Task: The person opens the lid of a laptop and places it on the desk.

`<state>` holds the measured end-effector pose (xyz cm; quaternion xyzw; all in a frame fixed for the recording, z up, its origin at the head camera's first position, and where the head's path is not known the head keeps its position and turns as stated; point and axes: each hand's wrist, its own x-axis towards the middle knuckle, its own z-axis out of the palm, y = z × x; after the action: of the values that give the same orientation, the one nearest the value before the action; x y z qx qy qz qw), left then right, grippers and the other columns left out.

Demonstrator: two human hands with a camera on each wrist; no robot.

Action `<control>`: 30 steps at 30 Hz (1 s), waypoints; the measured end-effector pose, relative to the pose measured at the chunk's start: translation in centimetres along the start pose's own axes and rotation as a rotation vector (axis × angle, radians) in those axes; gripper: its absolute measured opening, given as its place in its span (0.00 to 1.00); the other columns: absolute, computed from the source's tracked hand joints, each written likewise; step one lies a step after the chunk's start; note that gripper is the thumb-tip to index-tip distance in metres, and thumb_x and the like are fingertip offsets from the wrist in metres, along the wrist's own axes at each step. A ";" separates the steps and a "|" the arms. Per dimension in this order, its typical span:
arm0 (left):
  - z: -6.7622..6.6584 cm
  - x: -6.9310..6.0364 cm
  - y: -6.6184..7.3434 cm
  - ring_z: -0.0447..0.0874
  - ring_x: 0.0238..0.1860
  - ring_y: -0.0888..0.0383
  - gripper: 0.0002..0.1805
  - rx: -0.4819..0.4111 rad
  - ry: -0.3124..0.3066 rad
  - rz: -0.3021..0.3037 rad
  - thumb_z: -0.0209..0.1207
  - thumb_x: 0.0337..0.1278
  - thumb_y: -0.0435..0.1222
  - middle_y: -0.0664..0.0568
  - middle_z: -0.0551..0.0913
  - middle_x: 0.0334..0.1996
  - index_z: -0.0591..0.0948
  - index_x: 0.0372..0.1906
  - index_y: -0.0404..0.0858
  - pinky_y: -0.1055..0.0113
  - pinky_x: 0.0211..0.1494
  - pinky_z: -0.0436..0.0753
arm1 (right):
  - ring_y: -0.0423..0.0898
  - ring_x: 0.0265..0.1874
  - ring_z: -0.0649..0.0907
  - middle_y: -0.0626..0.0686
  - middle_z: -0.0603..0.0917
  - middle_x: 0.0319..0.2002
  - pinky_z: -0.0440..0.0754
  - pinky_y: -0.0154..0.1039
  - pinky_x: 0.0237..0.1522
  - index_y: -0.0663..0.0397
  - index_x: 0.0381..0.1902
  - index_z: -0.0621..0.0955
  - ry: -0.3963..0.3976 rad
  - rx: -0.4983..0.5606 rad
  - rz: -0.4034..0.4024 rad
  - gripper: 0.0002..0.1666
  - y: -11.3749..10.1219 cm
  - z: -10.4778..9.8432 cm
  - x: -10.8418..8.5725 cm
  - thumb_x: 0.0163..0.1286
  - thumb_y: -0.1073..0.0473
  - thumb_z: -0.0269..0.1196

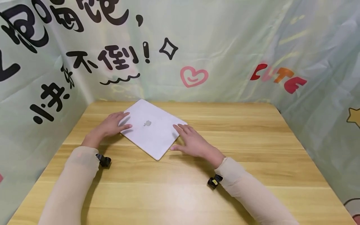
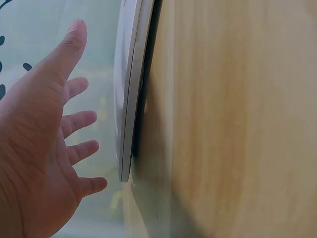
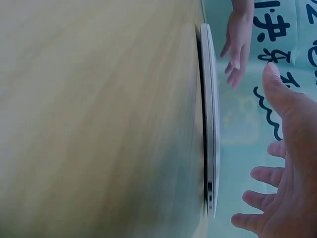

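Note:
A closed silver laptop with an apple logo on its lid lies turned at an angle on the wooden table, toward the back. Over its left corner hovers my left hand, fingers spread and holding nothing. My right hand is at the laptop's right corner, its fingers extended and also free of any object. In the left wrist view the left hand stands apart from the laptop's thin edge. The right wrist view shows a gap between the right hand and the laptop's side, where small ports are visible.
The wooden table ends at a pale green cloth backdrop printed with black characters and a pink heart. Cloth also hangs along the left and right sides. Small black cameras sit at both wrists.

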<state>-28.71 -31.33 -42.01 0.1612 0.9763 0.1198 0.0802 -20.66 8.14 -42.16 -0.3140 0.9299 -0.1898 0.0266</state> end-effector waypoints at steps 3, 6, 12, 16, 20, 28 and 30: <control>-0.2 0.4 -0.2 0.43 0.73 0.32 0.51 -0.015 -0.018 -0.020 0.46 0.62 0.68 0.31 0.50 0.74 0.53 0.77 0.38 0.36 0.72 0.47 | 0.60 0.72 0.57 0.58 0.57 0.75 0.56 0.52 0.72 0.48 0.79 0.51 -0.015 -0.002 0.000 0.57 -0.8 0.2 0.7 0.64 0.26 0.57; -0.3 0.8 -0.4 0.43 0.73 0.32 0.51 -0.023 -0.016 -0.027 0.46 0.62 0.68 0.30 0.50 0.74 0.54 0.77 0.37 0.36 0.72 0.47 | 0.59 0.72 0.58 0.58 0.57 0.75 0.57 0.52 0.72 0.48 0.79 0.52 -0.025 0.005 0.004 0.57 -1.6 0.6 1.4 0.64 0.26 0.57; -0.4 1.7 -0.6 0.46 0.72 0.30 0.50 -0.022 0.000 -0.029 0.47 0.62 0.68 0.29 0.52 0.73 0.56 0.76 0.36 0.35 0.71 0.47 | 0.60 0.73 0.57 0.58 0.57 0.75 0.53 0.50 0.73 0.49 0.78 0.53 -0.053 -0.021 0.005 0.56 -2.8 1.2 2.6 0.64 0.26 0.56; -0.3 2.4 -0.7 0.45 0.72 0.29 0.50 -0.036 -0.003 -0.033 0.46 0.62 0.68 0.28 0.51 0.73 0.56 0.76 0.35 0.35 0.71 0.47 | 0.58 0.73 0.56 0.57 0.57 0.75 0.49 0.48 0.74 0.49 0.78 0.53 -0.074 -0.061 0.004 0.56 -3.5 1.8 3.4 0.64 0.24 0.54; 0.0 3.0 -1.0 0.44 0.72 0.29 0.50 -0.047 -0.018 -0.032 0.47 0.62 0.67 0.28 0.50 0.73 0.56 0.76 0.35 0.35 0.71 0.47 | 0.58 0.73 0.57 0.58 0.59 0.74 0.50 0.48 0.74 0.50 0.78 0.55 -0.077 -0.077 -0.005 0.56 -4.2 2.4 4.1 0.63 0.24 0.54; 0.5 3.3 -0.6 0.46 0.72 0.30 0.50 -0.063 -0.055 -0.051 0.49 0.63 0.66 0.28 0.50 0.73 0.56 0.76 0.34 0.35 0.71 0.49 | 0.61 0.72 0.57 0.56 0.57 0.75 0.56 0.58 0.71 0.45 0.77 0.57 -0.113 -0.110 0.022 0.57 -5.3 3.5 4.8 0.60 0.19 0.51; 0.6 3.3 -0.4 0.45 0.72 0.31 0.50 -0.054 -0.059 -0.061 0.48 0.62 0.66 0.29 0.49 0.73 0.55 0.76 0.34 0.35 0.71 0.49 | 0.61 0.73 0.56 0.56 0.56 0.76 0.56 0.60 0.70 0.44 0.78 0.57 -0.127 -0.131 0.029 0.58 -5.5 3.6 5.0 0.60 0.18 0.49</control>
<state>-31.83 -30.48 -43.13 0.1326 0.9744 0.1389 0.1171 -20.89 0.00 -43.13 -0.3131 0.9411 -0.1077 0.0678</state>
